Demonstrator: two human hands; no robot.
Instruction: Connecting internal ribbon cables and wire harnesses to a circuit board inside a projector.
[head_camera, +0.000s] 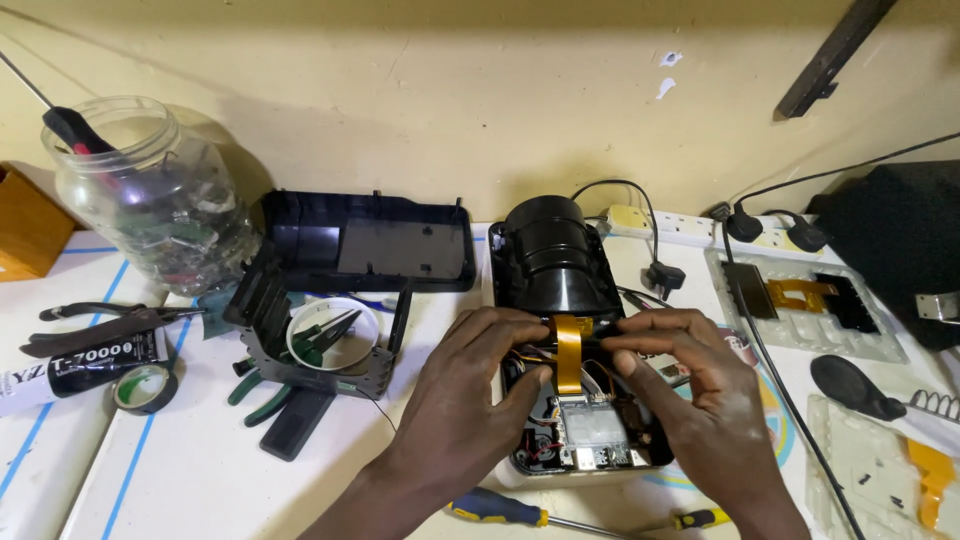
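Both hands, left hand (470, 385) and right hand (690, 375), are pinched fingertip-to-thumb around the orange ribbon cable (569, 352) between them, best kept flat above the opened projector (575, 350).

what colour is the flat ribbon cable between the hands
Orange-yellow; the flat ribbon cable shows best in the head view, the only one.

White workbench (200, 470) with blue tape lines is pretty cluttered: clear jar (150, 190) far left, pliers (95, 312) and tape roll (145, 387) near it, black cover (370, 240) at the back, opened device (575, 330) in the middle (guts showing), screwdriver (510, 510) near edge, power strip (690, 228) far right.
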